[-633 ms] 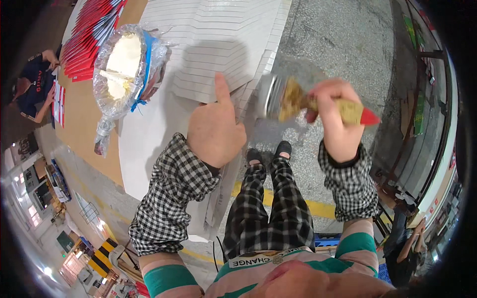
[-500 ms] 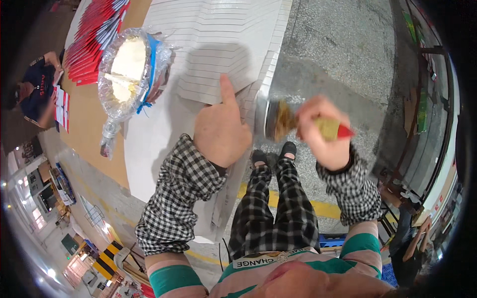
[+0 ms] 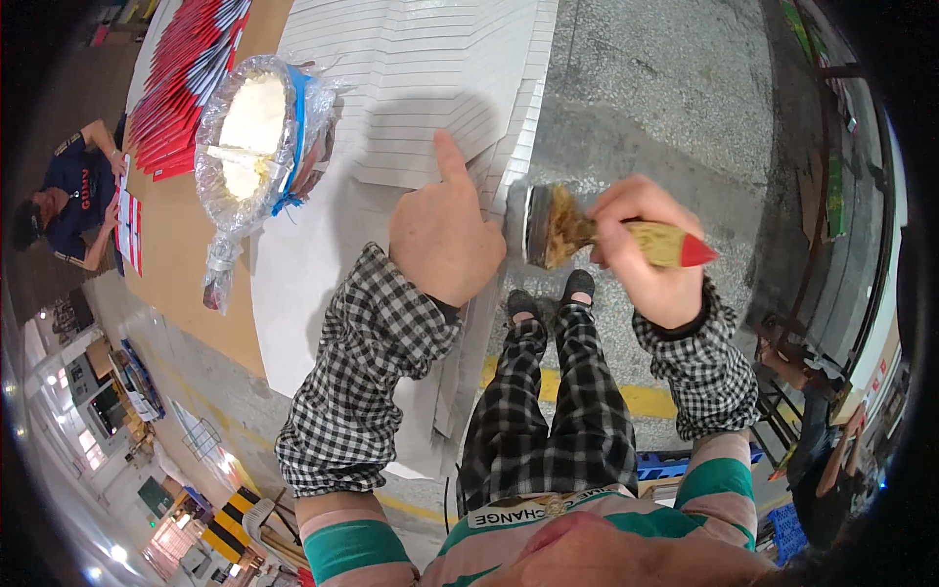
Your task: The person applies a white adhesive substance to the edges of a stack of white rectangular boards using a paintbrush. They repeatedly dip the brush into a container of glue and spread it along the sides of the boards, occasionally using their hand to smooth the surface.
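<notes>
My left hand (image 3: 442, 230) rests on the fanned white paper sheets (image 3: 445, 34), its index finger stretched out toward the far side and the others curled under. Off the sheets' right edge, my right hand (image 3: 650, 245) is closed around a wide paintbrush (image 3: 665, 243) with a yellowish, red-tipped handle. Its brown bristles (image 3: 562, 227) point left toward the paper and have a pale, whitish end. Whether they touch the paper, I cannot tell. Left of my left hand sits a plastic-wrapped pan (image 3: 207, 166) with a blue band, holding cream-coloured paste (image 3: 256, 112).
Red-and-white folded pieces (image 3: 181, 98) lie in a fanned row at the far left of the brown tabletop (image 3: 210, 279). A person (image 3: 73, 201) handles a similar piece beyond it. Grey floor (image 3: 665, 78) lies right of the table; a rack (image 3: 851, 196) stands further right.
The brush and my right hand have moved slightly right. My left hand has shifted a little, its finger still on the sheets. The other person has leaned further into view.
</notes>
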{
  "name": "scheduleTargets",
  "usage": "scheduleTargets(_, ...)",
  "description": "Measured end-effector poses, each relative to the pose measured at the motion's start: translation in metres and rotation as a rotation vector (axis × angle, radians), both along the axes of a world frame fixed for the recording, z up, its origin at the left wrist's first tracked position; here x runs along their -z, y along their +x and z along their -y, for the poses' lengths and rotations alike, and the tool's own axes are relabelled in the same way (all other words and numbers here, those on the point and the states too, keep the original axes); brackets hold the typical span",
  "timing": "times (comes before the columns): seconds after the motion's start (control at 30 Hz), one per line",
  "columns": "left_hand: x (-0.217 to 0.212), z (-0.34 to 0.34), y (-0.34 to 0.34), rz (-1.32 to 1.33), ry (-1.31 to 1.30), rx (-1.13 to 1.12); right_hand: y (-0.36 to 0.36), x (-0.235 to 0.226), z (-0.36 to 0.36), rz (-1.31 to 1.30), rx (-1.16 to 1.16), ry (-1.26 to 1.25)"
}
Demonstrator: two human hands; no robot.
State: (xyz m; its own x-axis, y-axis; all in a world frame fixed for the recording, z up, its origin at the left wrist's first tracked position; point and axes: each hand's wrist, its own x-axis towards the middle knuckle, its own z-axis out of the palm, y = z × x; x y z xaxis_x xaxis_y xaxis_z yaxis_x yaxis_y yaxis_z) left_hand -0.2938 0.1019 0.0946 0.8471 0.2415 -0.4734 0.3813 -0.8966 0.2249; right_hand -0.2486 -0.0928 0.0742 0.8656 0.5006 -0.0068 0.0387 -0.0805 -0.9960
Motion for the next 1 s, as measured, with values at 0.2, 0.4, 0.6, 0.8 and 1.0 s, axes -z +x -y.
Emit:
scheduleTargets(0.2,0.001,0.003,0.0,0.01,-0.013,-0.03,-0.012,-0.001,0.013,-0.039,0.058,0.121)
scheduleTargets(0.4,0.007,0.005,-0.003,0.078,0.021,-0.039,-0.017,0.011,0.035,-0.064,0.003,0.121)
scheduleTargets(0.6,0.01,0.02,-0.027,0.123,0.109,-0.129,-0.036,0.005,0.077,-0.068,0.17,0.17)
scheduleTargets(0.8,0.031,0.055,-0.135,0.047,0.324,-0.123,-0.06,0.017,0.103,-0.245,0.157,0.162)
scheduleTargets(1.0,0.04,0.065,-0.132,-0.1,0.457,-0.17,-0.069,0.007,0.087,-0.273,0.119,0.203)
